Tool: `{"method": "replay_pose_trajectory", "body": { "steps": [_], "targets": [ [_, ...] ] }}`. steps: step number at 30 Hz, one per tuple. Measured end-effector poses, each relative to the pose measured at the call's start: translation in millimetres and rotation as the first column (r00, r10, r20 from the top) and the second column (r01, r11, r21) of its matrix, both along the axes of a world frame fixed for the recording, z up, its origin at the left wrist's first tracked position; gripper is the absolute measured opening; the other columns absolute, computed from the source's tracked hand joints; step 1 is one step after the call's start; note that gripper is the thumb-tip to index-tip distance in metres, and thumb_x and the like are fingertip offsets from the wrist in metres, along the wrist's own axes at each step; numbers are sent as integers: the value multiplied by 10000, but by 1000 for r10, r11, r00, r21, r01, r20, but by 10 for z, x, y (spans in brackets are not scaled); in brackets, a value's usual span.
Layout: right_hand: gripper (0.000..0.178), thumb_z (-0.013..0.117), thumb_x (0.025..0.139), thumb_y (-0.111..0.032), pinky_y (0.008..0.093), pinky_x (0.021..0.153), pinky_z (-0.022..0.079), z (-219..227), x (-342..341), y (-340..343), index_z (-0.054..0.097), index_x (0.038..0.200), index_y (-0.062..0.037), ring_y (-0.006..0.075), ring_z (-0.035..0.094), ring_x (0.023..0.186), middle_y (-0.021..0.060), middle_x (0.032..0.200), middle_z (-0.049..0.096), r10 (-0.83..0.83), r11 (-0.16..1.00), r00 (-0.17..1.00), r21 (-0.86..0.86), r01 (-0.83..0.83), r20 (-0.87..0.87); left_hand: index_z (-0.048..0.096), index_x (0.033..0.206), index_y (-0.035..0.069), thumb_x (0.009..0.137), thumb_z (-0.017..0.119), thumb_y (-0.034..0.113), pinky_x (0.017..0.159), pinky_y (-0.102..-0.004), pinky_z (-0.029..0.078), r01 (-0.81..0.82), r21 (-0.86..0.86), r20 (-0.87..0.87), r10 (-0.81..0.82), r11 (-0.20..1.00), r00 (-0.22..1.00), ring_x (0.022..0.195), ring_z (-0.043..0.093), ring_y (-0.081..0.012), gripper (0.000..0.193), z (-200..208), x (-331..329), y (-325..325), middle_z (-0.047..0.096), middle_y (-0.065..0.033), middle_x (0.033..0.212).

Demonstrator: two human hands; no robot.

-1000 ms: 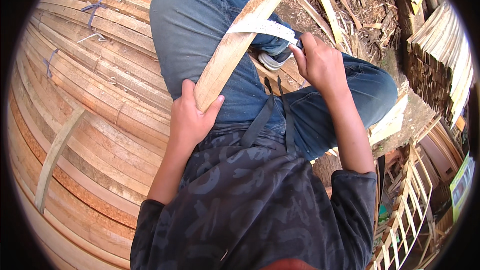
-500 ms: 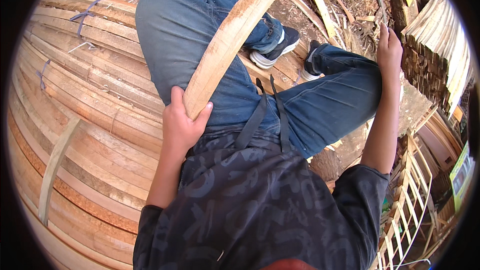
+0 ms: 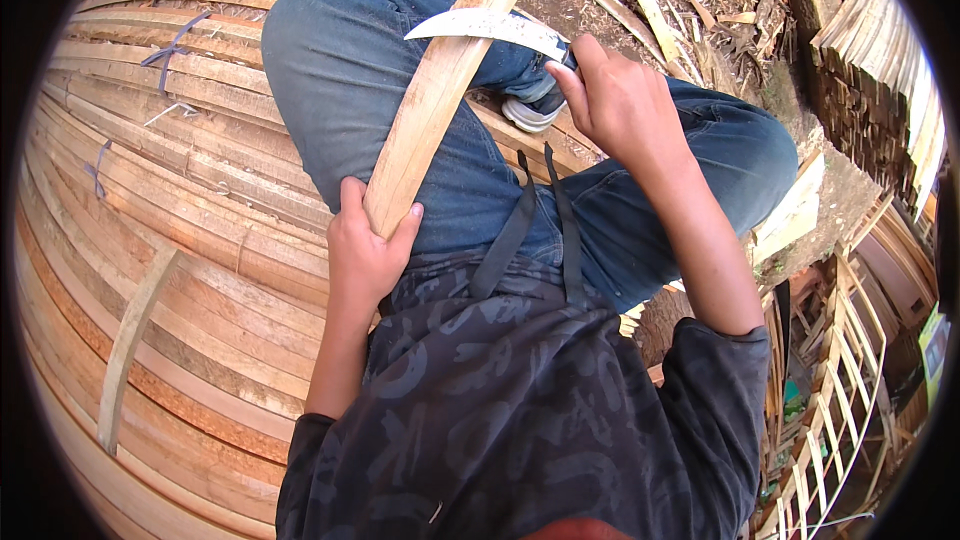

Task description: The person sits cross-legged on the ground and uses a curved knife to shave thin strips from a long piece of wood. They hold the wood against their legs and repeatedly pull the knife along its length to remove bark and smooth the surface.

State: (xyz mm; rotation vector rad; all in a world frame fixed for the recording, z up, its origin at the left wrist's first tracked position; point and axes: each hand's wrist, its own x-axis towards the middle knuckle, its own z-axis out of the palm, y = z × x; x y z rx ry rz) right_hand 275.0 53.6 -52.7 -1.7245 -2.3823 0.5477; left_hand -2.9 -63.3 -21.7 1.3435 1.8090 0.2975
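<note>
A long, pale wooden strip (image 3: 430,120) slants up and away from my lap, across my left thigh and out past the top of the view. My left hand (image 3: 368,245) is wrapped round its near end, thumb on one side and fingers on the other. In my right hand (image 3: 622,100) is the handle of a knife with a curved, light-coloured blade (image 3: 490,25). The blade lies across the strip's far part, its tip reaching beyond the left edge. Whether the edge bites into the wood cannot be made out. My fist hides most of the handle.
Stacked wooden strips (image 3: 180,310), some tied with blue cord (image 3: 175,40), fill the left side. Offcuts and shavings (image 3: 650,10) litter the ground ahead. A pile of thin boards (image 3: 880,60) stands at the far right, with a slatted wooden frame (image 3: 830,420) nearer.
My right hand has swung in from the far right, bringing the knife blade over the strip. The strip has tilted slightly leftward at its far end; my left hand keeps its hold.
</note>
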Motion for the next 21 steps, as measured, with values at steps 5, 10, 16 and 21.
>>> {"method": "replay_pose_trajectory", "body": {
  "steps": [5,10,16,21],
  "targets": [
    [375,561,962,-388,487,532,501,-173,294,310,527,834,-37,399,639,614,190,650,631,18,992,998,124,-25,61,430,922,26,810,760,244,623,-460,487,-33,-47,7,33,998,999,731,638,-468,412,2,-24,16,605,-254,723],
    [454,467,1000,-416,543,740,502,-408,1523,956,646,988,1,487,632,844,314,856,649,-446,895,878,81,439,172,424,934,22,812,754,254,619,-467,489,3,-30,-17,-4,1000,1000,732,640,-466,421,-1,-66,-43,612,-246,734],
    [486,460,1008,-409,505,748,466,52,2120,500,654,998,37,474,620,859,304,873,637,-622,783,769,96,615,150,426,958,13,832,723,173,630,-427,482,1,-26,13,-1,1000,1000,725,645,-418,360,-56,-53,-4,592,-232,747],
    [297,545,997,-217,471,532,415,183,740,-18,517,828,25,437,559,570,219,594,545,-357,933,929,-92,348,-100,425,960,9,835,721,176,630,-436,481,-9,-45,-49,7,999,999,723,641,-429,362,-8,3,-14,586,-241,742]
  ]
}}
